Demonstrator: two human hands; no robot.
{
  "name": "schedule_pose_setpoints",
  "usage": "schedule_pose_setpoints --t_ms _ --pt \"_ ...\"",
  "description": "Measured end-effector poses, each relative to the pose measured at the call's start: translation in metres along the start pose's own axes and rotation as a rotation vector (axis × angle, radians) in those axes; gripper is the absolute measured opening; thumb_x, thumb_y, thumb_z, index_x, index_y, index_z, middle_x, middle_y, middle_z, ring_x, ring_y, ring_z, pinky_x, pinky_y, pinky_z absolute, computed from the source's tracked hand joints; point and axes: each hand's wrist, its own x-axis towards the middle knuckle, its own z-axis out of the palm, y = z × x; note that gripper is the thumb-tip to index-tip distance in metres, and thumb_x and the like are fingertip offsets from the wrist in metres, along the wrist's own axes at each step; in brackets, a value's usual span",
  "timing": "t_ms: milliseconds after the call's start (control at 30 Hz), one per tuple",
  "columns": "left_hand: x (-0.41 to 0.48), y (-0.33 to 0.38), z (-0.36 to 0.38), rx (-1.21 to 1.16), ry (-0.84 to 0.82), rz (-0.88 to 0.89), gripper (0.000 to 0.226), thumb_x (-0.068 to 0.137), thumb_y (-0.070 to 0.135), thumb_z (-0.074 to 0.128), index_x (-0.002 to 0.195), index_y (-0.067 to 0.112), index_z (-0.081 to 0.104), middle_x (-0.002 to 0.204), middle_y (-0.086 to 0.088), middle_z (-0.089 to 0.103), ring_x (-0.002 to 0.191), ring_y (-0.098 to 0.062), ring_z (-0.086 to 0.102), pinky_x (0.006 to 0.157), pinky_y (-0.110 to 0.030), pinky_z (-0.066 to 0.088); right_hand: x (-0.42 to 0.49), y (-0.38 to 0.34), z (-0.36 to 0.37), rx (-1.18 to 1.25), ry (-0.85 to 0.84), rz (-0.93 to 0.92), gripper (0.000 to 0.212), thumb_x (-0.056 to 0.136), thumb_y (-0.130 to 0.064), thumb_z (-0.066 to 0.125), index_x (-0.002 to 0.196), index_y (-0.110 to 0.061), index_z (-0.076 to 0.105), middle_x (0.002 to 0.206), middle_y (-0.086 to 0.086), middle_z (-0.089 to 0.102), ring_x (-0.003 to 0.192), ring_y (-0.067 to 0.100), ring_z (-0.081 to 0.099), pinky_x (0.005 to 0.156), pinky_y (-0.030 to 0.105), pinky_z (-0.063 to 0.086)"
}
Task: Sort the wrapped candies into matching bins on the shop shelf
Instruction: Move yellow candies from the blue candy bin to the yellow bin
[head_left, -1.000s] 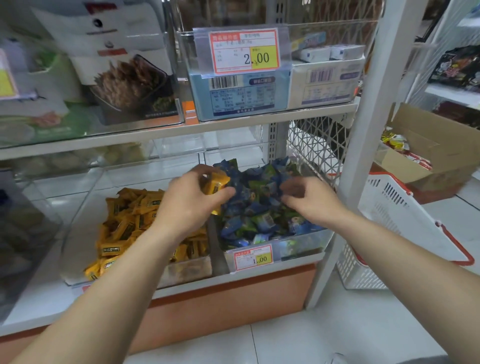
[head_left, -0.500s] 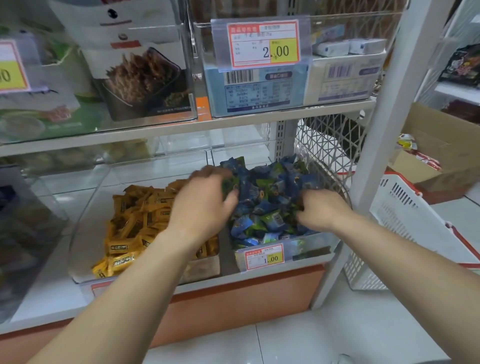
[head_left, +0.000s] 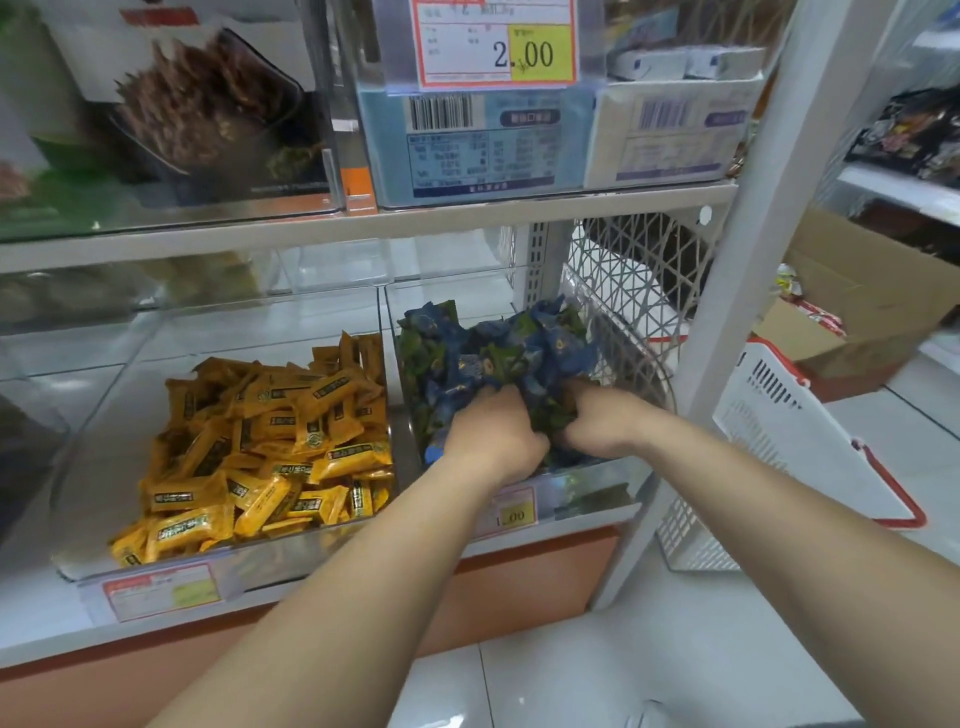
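Both hands work in the blue candies (head_left: 483, 358), which fill the clear bin (head_left: 597, 486) at the right end of the shelf (head_left: 36, 618). The left hand (head_left: 493, 439) and right hand (head_left: 605, 418) touch, fingers buried, so I cannot tell whether either grip clamps a wrapper. They are likely hunting strays; any misfit next goes to the neighbouring bin (head_left: 119, 395) of yellow candies (head_left: 270, 441).

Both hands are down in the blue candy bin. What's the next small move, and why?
Probably spread the left hand and right hand apart to part the blue candies. Both hands dig into the pile and no yellow wrapper shows on top, so any stray belonging with the yellow candies alongside would lie underneath.
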Motion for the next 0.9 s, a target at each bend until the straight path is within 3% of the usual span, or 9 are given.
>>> schedule_pose_setpoints --t_ms 100,233,300,433,533,600,733,800,900 --pt "0.004 -0.001 0.006 0.101 -0.038 -0.010 0.057 0.078 0.044 0.067 0.125 0.016 0.051 0.125 -0.007 0.051 0.109 -0.031 0.057 0.075 -0.032 0.041 0.001 0.001 -0.006 -0.238 0.044 -0.030 0.037 0.084 -0.037 0.065 0.116 -0.019 0.059 0.109 0.007 0.068 0.091 0.025 0.062 0.078 0.033 0.055" --pt "0.008 -0.005 0.004 0.063 -0.044 0.040 0.026 0.077 0.041 0.067 0.090 0.023 0.056 0.084 0.001 0.059 0.074 -0.021 0.055 0.049 -0.024 0.032 0.002 -0.006 -0.006 -0.498 0.085 -0.031 0.029 0.083 -0.042 0.063 0.099 -0.019 0.054 0.089 0.003 0.055 0.081 0.025 0.046 0.069 0.031 0.045" --pt "0.009 -0.006 0.004 0.044 -0.074 0.048 0.022 0.079 0.041 0.066 0.089 0.024 0.057 0.075 0.006 0.054 0.071 -0.019 0.054 0.047 -0.024 0.032 0.004 -0.004 -0.002 -0.418 0.018 -0.090 0.024 0.087 -0.034 0.063 0.098 -0.013 0.059 0.094 0.007 0.065 0.079 0.025 0.053 0.072 0.032 0.052" --pt "0.014 -0.006 0.002 -0.078 -0.154 0.064 0.020 0.083 0.031 0.066 0.097 0.022 0.057 0.094 -0.001 0.063 0.081 -0.019 0.058 0.054 -0.022 0.038 0.006 0.003 -0.002 -0.135 -0.088 -0.068 0.032 0.085 -0.031 0.068 0.112 -0.013 0.064 0.102 0.009 0.068 0.086 0.024 0.062 0.074 0.031 0.051" --pt "0.014 -0.010 0.000 -0.140 -0.148 0.041 0.030 0.085 0.031 0.068 0.110 0.020 0.057 0.098 0.001 0.057 0.081 -0.015 0.052 0.055 -0.018 0.035 0.010 0.006 0.002 -0.077 -0.124 0.006 0.028 0.079 -0.028 0.072 0.102 -0.013 0.067 0.094 0.007 0.067 0.080 0.021 0.060 0.066 0.028 0.048" --pt "0.013 -0.011 0.001 -0.145 -0.144 0.016 0.037 0.084 0.030 0.068 0.118 0.018 0.059 0.100 0.001 0.058 0.086 -0.017 0.054 0.055 -0.018 0.035 0.011 0.005 0.002 -0.044 -0.141 0.038 0.027 0.077 -0.027 0.074 0.099 -0.014 0.068 0.094 0.007 0.067 0.081 0.022 0.061 0.069 0.029 0.051" --pt "0.012 -0.011 0.004 -0.195 -0.179 -0.003 0.030 0.082 0.025 0.067 0.109 0.014 0.063 0.101 -0.006 0.066 0.091 -0.022 0.063 0.065 -0.028 0.050 0.010 0.003 -0.003 0.087 -0.138 0.064 0.028 0.073 -0.025 0.079 0.097 -0.016 0.069 0.091 0.004 0.068 0.079 0.018 0.062 0.063 0.028 0.051" --pt "0.009 -0.011 0.005 -0.228 -0.185 -0.004 0.040 0.081 0.025 0.069 0.118 0.014 0.058 0.110 -0.005 0.064 0.094 -0.020 0.060 0.072 -0.029 0.048 0.008 0.003 -0.004 0.148 -0.171 0.050 0.028 0.076 -0.024 0.078 0.101 -0.017 0.068 0.097 0.005 0.068 0.083 0.018 0.062 0.065 0.027 0.051" --pt "0.008 -0.012 0.006 -0.344 -0.200 -0.042 0.064 0.080 0.029 0.075 0.136 0.016 0.047 0.120 -0.002 0.056 0.101 -0.018 0.054 0.076 -0.023 0.042 0.002 0.006 -0.004 0.278 -0.164 0.041 0.030 0.077 -0.021 0.080 0.105 -0.019 0.068 0.102 0.004 0.070 0.091 0.018 0.065 0.080 0.031 0.055"
